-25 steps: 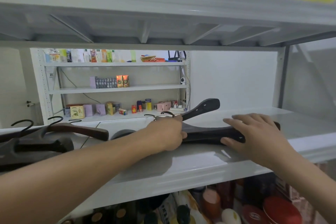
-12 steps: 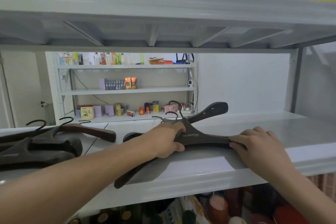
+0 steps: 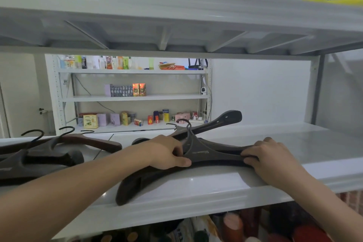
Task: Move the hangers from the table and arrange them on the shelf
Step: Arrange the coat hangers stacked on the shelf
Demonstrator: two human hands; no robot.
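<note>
On the white shelf [image 3: 216, 188], the left hand [image 3: 167, 152] grips the dark hanger [image 3: 214, 155] at its neck; the right hand [image 3: 269, 154] grips its right arm. More hangers [image 3: 49, 155] lie left of it.

Both forearms are bare up to the frame edge, with no sleeves showing. The left hand [image 3: 169, 152] and right hand [image 3: 269, 155] wear nothing.
</note>
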